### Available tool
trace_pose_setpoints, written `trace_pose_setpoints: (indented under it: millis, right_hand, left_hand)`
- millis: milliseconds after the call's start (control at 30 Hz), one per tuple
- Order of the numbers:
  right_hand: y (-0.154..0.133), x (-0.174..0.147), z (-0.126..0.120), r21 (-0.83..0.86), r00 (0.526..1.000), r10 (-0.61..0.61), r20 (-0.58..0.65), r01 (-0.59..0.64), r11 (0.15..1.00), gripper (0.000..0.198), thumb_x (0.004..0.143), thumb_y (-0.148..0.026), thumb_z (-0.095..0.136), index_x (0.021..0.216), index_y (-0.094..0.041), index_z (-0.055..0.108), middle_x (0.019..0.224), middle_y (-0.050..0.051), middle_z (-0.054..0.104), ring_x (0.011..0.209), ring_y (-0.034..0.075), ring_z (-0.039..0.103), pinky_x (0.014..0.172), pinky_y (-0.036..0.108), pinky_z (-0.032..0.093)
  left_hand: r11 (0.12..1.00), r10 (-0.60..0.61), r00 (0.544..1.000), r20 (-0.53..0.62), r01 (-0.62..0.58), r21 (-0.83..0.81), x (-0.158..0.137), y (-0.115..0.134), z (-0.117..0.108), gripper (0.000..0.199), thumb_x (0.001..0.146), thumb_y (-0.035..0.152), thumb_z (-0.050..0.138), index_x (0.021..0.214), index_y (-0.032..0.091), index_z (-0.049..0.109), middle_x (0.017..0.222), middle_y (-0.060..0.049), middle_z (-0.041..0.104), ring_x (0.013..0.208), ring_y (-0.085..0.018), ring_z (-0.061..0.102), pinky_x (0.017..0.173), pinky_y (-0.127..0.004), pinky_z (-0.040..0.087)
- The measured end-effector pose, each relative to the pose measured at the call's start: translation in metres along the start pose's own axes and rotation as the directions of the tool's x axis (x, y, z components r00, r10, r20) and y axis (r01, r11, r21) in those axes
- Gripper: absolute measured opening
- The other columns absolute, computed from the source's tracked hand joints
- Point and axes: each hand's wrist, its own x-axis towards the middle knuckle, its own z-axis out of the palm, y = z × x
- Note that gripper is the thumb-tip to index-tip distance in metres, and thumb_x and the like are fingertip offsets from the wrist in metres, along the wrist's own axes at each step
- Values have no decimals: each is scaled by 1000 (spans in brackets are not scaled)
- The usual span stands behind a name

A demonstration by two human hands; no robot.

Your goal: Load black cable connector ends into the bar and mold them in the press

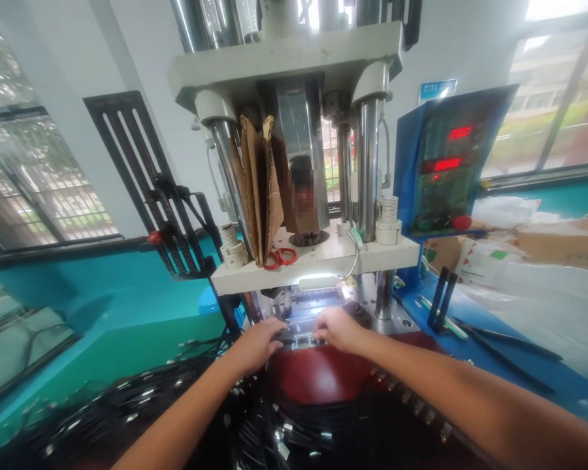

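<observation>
Under the lit head of a press, my left hand (261, 343) reaches to the left end of a metal mould (301, 324). Its fingers are curled, and whatever is at their tips is too small to make out. From the other side, my right hand (342, 328) bends its fingers down in a pinch at the mould's right end. Small pale metallic pieces (302, 341) lie along the front edge between both hands. A dark round knob (355, 311) sits just behind my right hand.
Heaps of black cables (142, 398) with shiny ends surround a dark red surface (318, 375) in front. Red-handled scissors (280, 258) and folded cardboard (262, 189) rest on the press plate (318, 261). A blue control box (445, 163) stands right, above tools (500, 349).
</observation>
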Motion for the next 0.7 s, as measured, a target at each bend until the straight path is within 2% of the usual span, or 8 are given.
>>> trace_pose_setpoints:
  millis: [67,167,333,467,567,633,667,700]
  right_hand:
    - [-2,-2,-4,2,1000,-3,-19,3,1000,20,91,-32,56,90,-14,65,86,2,67,80,16,64,75,35,52]
    - [-4,-7,-9,-1,998,-29,-59,29,1000,19,91,-31,57,88,-14,65,86,2,67,82,16,63,77,36,51]
    - [-17,-18,-19,-15,984,-112,-141,111,994,13,89,-22,57,86,-15,68,86,3,69,83,17,62,77,32,48]
    - [-37,-34,-35,-54,966,-171,-193,164,985,18,87,-20,56,78,-17,71,86,5,70,84,19,62,75,29,45]
    - [-43,-70,-57,-78,959,-184,-217,171,982,19,88,-21,55,78,-19,71,85,4,70,85,20,62,77,29,46]
    - [-30,-114,-69,-77,943,-141,-300,123,989,22,92,-21,48,91,-21,70,96,4,70,93,19,62,83,29,45]
    - [-16,-143,-73,-38,913,-72,-401,61,997,23,94,-25,47,97,-24,69,102,3,69,97,18,62,86,28,45]
    - [1,-174,-73,-21,844,6,-536,-20,1000,20,93,-30,49,97,-27,69,103,1,69,94,17,63,84,27,47]
  left_hand:
    - [999,-35,999,30,34,25,10,-1,6,24,80,21,62,104,20,63,108,-6,64,100,-22,58,90,-37,43]
    - [993,-103,992,77,98,60,23,-3,17,19,84,31,61,94,15,64,99,-6,64,94,-21,60,86,-41,47]
    - [985,-160,976,145,150,83,33,-8,25,25,88,35,57,100,14,61,99,-5,64,90,-18,61,81,-40,50]
    - [985,-155,971,181,139,99,33,-7,24,25,89,36,56,97,13,62,95,-4,64,84,-17,62,77,-37,52]
    - [989,-122,981,152,106,104,29,-7,22,24,88,36,56,95,14,62,96,-4,63,87,-18,60,79,-38,49]
    - [991,-93,988,120,80,104,25,-8,19,19,85,33,59,90,15,62,95,-5,63,88,-18,59,79,-37,47]
    - [992,-79,991,109,68,102,24,-8,17,16,82,31,62,87,15,63,92,-5,63,86,-19,59,77,-35,46]
    - [994,-66,993,100,56,98,23,-7,15,14,79,29,64,83,16,63,89,-5,63,84,-20,59,74,-34,45]
